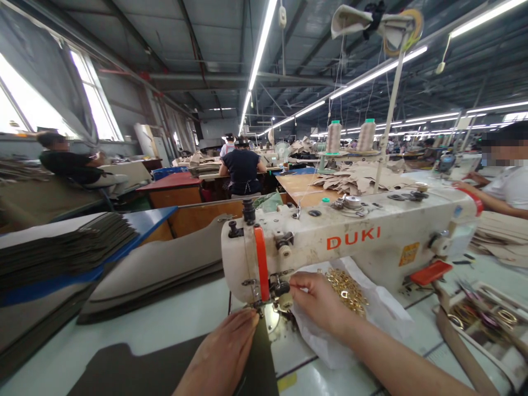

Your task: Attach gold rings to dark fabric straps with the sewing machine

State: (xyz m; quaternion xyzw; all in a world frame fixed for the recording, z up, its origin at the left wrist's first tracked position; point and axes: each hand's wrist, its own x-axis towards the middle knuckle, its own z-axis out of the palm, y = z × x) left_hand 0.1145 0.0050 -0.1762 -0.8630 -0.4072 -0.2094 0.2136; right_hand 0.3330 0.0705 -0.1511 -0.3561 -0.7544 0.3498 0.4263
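Observation:
My left hand (225, 349) lies stretched out over a dark olive-grey fabric piece (144, 366), fingertips beside the needle area of a white sewing machine (305, 236). The fabric reaches under or close to the presser foot; exactly how far is hidden by the hand. My right hand (315, 300) is raised just right of the machine's head, thumb and fingers pinched together near a round knob (284, 301). Whatever is between those fingers is too small to make out. Behind the right hand, gold metal rings (346, 291) sit in a heap on a white plastic bag (381, 305).
Stacked grey pieces (160, 269) lie left of the machine, with another stack (70, 242) on a blue surface beyond. A tray (474, 344) with rings and tools stands at right. Thread cones (333, 137) rise behind. Other people sit ahead, left and right.

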